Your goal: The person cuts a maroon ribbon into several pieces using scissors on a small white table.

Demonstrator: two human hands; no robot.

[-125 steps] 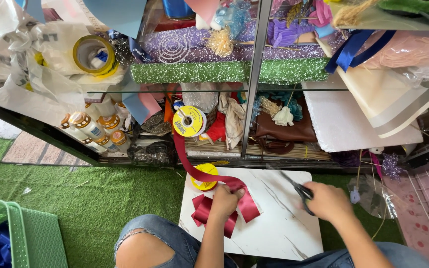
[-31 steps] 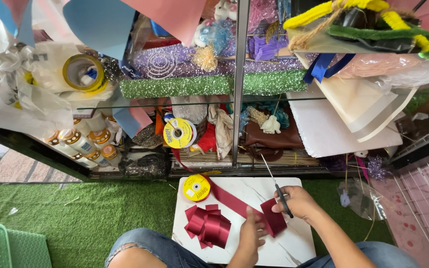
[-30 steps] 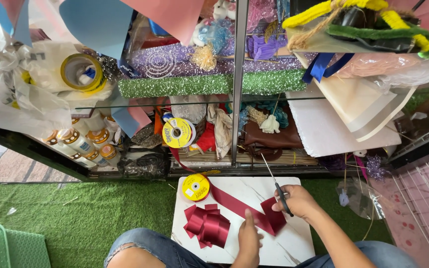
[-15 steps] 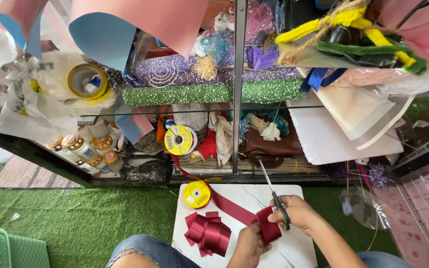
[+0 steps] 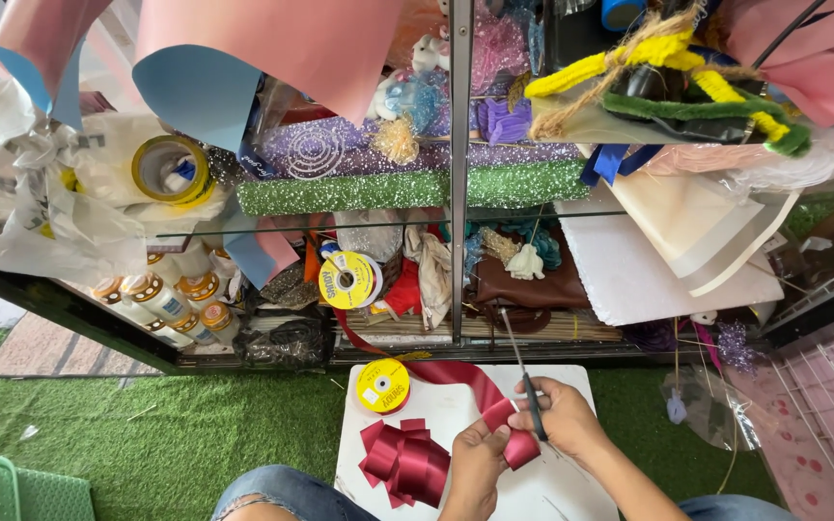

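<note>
Your hands have drawn closer together since a moment ago, meeting over the white board [image 5: 456,405] on your lap. Your left hand [image 5: 478,463] is pinching the dark red ribbon [image 5: 475,382] near its cut end, fingers pressed on the strip. Your right hand [image 5: 562,417] is closed around the scissors [image 5: 523,371], blades pointing up toward the shelf. Just left lies a looped red bow [image 5: 407,463], with a yellow spool [image 5: 383,386] near it.
</note>
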